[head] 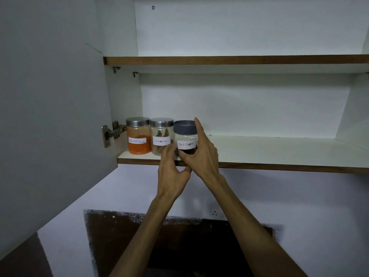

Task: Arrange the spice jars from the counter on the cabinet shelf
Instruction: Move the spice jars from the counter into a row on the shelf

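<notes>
Both hands cupping black pepper jar [185, 136] on lower shelf [259, 154]: left hand [171, 170] gripping base, right hand [201, 154] wrapping its side; cinnamon jar [161, 134] sitting just left.

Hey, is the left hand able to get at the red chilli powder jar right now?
Probably yes. The left hand sits low in front of the cinnamon jar, and the red chilli powder jar stands just beyond with its front face uncovered. The hand would have to leave the black pepper jar first.
</notes>
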